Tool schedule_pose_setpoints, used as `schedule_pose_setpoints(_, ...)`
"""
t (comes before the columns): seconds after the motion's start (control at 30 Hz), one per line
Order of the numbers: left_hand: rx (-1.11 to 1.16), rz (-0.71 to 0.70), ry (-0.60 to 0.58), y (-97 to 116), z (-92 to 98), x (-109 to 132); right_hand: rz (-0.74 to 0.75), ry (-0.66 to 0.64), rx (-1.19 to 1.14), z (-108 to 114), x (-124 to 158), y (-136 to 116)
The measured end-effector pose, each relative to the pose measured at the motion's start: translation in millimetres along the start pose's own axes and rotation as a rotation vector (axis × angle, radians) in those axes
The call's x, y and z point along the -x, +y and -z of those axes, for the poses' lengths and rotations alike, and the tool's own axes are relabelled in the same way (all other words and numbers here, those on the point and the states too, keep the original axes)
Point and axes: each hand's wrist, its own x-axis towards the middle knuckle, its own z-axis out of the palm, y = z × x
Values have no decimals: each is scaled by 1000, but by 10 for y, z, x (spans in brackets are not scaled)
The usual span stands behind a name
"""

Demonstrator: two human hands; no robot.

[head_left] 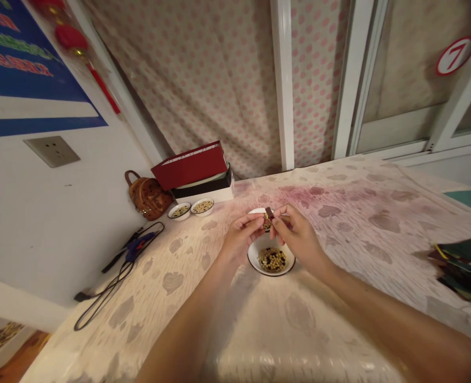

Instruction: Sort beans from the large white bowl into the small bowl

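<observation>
Two bare forearms (195,324) stretch over a cream, leaf-printed tablecloth (355,181), hands meeting at the far edge of a round white bowl with a dark rim (253,256). Just above that edge, the right hand (297,229) pinches a small, flat, dark brown strip (269,213) between thumb and fingertips. The left hand (239,232) has thumb and forefinger drawn together right beside the strip; from where I stand, I cannot tell whether they grip it too. Small round yellowish and black pieces (272,260) lie heaped inside the bowl. Just behind it sits a second white bowl (255,210), partly hidden by the fingers. Well to the bowl's left and farther back are two small white dishes (204,213) with speckled contents, a brown, leather-look mini backpack (150,197) and a deep red box (191,169) on top of a black-and-white box (215,187). Left of the bowl, a blue tool (137,247) lies with its black cord looped. Far to the bowl's right rests a dark green item (467,255).
</observation>
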Motion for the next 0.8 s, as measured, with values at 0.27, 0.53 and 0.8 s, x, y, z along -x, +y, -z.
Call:
schedule_pose_setpoints(0.27, 57, 43, -49, -1, -21, 23, 16, -38, 83, -21, 53, -60)
schedule_pose_setpoints(0.53, 5, 48, -72, -11, -38, 35, 18, -45, 106, -17, 49, -36)
schedule_pose_setpoints(0.8, 31, 28, -71, -57, -34, 20, 37, -46, 168, -15, 46, -58)
